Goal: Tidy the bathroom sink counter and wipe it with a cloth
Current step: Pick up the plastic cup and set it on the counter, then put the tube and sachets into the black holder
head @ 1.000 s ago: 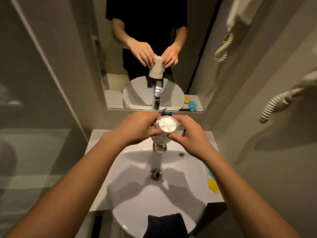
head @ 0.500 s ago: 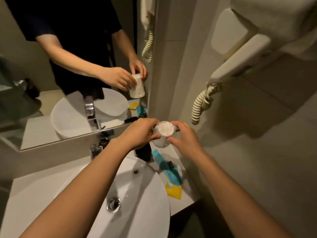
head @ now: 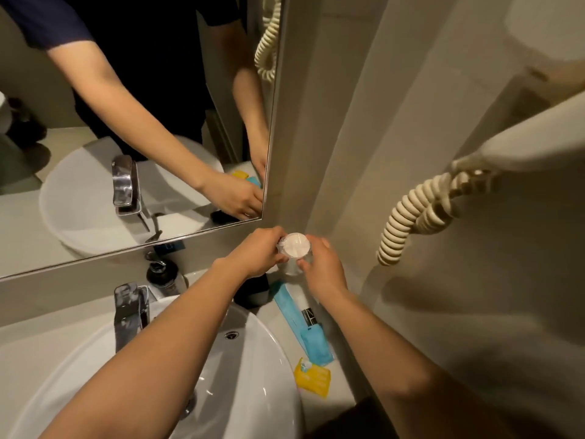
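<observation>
a second ago you held the wrapped cup (head: pixel 296 253) over the faucet (head: pixel 129 312) at the middle of the basin (head: pixel 259 359); now both hands have carried it off to the back right corner of the counter (head: pixel 335 369), low against the wall under the mirror (head: pixel 126 122). your left hand (head: pixel 256 250) curls its fingers round the near left side of the cup, and your right hand (head: pixel 323 267) pinches the opposite side with thumb and fingertips, so both are closed on it. whether its base already touches the counter i cannot tell, since your hands hide it. that shift reads as you parking the cup out of the way, so tidying is in hand and wiping has not begun; no cloth shows near either hand. just below your left wrist sits a dark container (head: pixel 254 294), and left of it a dark pump bottle (head: pixel 164 275). below your right hand lies a blue sachet (head: pixel 304 324), then a yellow packet (head: pixel 311 377) nearer you. the blue sachet carries a small dark label, but its writing is too blurred to read, and no brand is legible anywhere.
</observation>
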Action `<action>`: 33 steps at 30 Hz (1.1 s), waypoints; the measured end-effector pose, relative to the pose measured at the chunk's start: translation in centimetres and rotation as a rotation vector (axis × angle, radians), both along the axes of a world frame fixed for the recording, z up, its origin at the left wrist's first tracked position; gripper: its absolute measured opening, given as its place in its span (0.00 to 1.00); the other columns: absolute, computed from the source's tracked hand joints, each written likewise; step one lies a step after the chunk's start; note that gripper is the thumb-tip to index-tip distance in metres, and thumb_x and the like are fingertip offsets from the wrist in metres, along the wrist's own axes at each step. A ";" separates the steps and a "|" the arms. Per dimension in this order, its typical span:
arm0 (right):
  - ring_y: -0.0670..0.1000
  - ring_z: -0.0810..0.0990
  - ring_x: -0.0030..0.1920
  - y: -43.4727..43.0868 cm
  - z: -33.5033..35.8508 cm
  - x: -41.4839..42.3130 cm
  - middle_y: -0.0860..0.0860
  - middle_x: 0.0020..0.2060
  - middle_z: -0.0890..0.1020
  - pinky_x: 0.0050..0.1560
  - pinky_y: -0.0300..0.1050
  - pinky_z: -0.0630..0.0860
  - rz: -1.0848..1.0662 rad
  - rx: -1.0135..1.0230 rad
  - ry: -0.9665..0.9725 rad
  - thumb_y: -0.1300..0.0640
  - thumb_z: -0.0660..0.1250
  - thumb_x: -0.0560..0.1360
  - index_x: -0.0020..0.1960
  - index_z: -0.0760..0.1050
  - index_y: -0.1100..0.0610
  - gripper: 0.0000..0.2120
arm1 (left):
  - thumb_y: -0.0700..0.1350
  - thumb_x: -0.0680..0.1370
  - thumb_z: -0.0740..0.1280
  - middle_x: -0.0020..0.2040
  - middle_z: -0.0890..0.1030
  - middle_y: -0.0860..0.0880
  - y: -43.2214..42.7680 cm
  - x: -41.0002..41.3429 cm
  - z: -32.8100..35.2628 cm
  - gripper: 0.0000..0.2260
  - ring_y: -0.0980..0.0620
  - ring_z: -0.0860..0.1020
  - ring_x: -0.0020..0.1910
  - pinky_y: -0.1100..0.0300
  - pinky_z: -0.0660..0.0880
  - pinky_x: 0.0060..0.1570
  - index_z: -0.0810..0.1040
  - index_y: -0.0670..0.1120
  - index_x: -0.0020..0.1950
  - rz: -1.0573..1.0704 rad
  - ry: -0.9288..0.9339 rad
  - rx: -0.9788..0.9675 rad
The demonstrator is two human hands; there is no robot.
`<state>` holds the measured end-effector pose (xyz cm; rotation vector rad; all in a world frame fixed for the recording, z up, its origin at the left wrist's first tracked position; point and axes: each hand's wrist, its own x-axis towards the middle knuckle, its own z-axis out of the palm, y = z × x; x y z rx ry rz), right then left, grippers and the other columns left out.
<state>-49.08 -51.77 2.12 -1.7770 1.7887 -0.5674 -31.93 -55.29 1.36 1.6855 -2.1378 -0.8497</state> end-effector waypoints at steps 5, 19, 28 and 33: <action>0.53 0.77 0.63 -1.8 -3.3 0.0 0.51 0.65 0.76 0.62 0.44 0.71 -0.001 0.040 0.017 0.63 0.69 0.78 0.72 0.72 0.51 0.24 | 0.46 0.75 0.73 0.55 0.82 0.42 -1.9 -0.8 -2.9 0.16 0.40 0.80 0.52 0.45 0.78 0.52 0.75 0.44 0.60 0.009 -0.053 0.055; 0.58 0.75 0.67 -4.3 -8.1 -0.5 0.56 0.70 0.72 0.69 0.53 0.73 0.018 0.101 0.097 0.62 0.65 0.80 0.79 0.61 0.54 0.29 | 0.47 0.77 0.69 0.57 0.83 0.41 -3.2 -2.7 -6.0 0.13 0.38 0.79 0.57 0.48 0.73 0.55 0.76 0.44 0.59 0.055 -0.229 0.085; 0.55 0.75 0.68 0.6 -6.2 -1.6 0.51 0.72 0.73 0.66 0.54 0.76 -0.062 -0.033 0.069 0.57 0.65 0.81 0.76 0.66 0.52 0.24 | 0.47 0.77 0.72 0.67 0.78 0.42 2.0 -0.5 -3.1 0.23 0.39 0.76 0.66 0.45 0.73 0.62 0.72 0.44 0.70 0.292 -0.032 -0.056; 0.56 0.79 0.63 4.1 -7.7 -2.0 0.54 0.64 0.80 0.63 0.51 0.77 0.025 0.183 0.171 0.51 0.67 0.81 0.70 0.72 0.55 0.19 | 0.50 0.78 0.70 0.70 0.75 0.40 10.4 1.0 -3.4 0.24 0.39 0.72 0.69 0.42 0.70 0.66 0.72 0.41 0.71 0.690 -0.032 -0.204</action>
